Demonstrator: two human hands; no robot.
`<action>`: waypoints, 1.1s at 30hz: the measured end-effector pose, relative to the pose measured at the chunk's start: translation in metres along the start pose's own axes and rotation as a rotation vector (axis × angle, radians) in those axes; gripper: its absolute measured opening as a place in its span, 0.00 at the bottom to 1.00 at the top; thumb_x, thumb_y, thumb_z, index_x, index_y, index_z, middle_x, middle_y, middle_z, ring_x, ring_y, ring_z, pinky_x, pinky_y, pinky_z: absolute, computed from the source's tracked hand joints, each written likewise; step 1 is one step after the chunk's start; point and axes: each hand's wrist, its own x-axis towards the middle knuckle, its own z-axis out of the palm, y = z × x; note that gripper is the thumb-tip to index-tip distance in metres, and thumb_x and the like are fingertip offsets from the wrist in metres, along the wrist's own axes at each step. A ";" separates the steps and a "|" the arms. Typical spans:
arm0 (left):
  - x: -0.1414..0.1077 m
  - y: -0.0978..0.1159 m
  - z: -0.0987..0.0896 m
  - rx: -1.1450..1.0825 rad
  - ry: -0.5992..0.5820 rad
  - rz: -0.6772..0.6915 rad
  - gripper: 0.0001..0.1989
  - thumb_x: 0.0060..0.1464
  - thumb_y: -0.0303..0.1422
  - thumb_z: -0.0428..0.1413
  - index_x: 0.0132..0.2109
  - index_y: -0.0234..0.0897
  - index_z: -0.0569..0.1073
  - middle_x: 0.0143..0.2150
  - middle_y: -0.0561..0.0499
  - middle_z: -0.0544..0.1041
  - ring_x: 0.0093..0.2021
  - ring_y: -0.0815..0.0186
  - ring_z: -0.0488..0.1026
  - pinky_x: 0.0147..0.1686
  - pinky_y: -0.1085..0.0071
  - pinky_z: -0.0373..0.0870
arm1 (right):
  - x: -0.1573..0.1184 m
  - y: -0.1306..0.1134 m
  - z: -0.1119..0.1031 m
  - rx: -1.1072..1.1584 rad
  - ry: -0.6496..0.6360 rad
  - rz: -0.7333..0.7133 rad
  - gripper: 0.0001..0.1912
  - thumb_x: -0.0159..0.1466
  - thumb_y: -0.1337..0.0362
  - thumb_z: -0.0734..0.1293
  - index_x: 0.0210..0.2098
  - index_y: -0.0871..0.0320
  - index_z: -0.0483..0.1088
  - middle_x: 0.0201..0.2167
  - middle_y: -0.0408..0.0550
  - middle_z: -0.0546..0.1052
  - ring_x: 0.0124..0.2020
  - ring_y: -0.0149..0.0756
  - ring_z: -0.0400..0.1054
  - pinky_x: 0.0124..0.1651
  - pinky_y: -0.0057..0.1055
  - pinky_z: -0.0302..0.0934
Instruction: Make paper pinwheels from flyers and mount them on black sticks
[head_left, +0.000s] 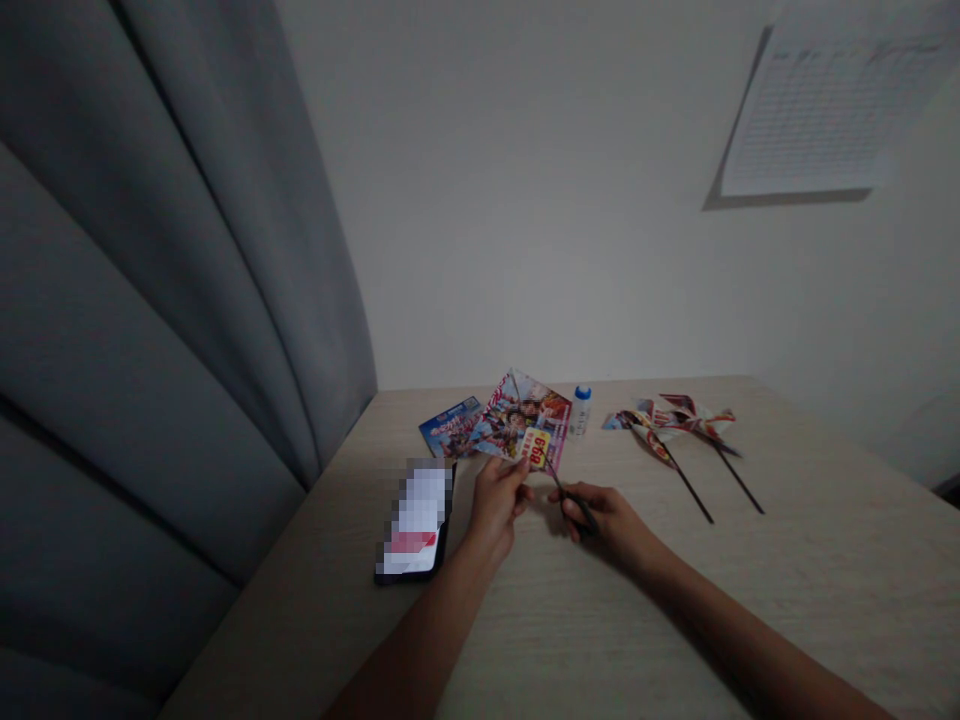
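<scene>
My left hand pinches the near corner of a colourful printed paper sheet, tilted up with a yellow price patch at its lower edge. In my right hand is a pair of dark-handled scissors, fingers wrapped round the handles. The scissors' blades reach up to the sheet's lower edge beside the price patch. Whether the blades are apart is too small to tell. Behind the sheet on the left lies a blue printed flyer, partly covered by it.
A phone with a lit screen lies left of my left forearm. A blue-capped glue bottle stands behind the sheet. Two paper pinwheels on dark sticks lie at the right on the wooden table. A grey curtain hangs along the left.
</scene>
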 end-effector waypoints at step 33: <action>-0.003 0.000 0.001 0.056 -0.030 -0.002 0.19 0.41 0.40 0.67 0.36 0.37 0.70 0.29 0.56 0.75 0.17 0.79 0.63 0.14 0.81 0.46 | 0.007 -0.005 0.006 0.039 0.008 -0.028 0.30 0.58 0.39 0.68 0.40 0.63 0.74 0.21 0.41 0.69 0.24 0.29 0.57 0.29 0.28 0.47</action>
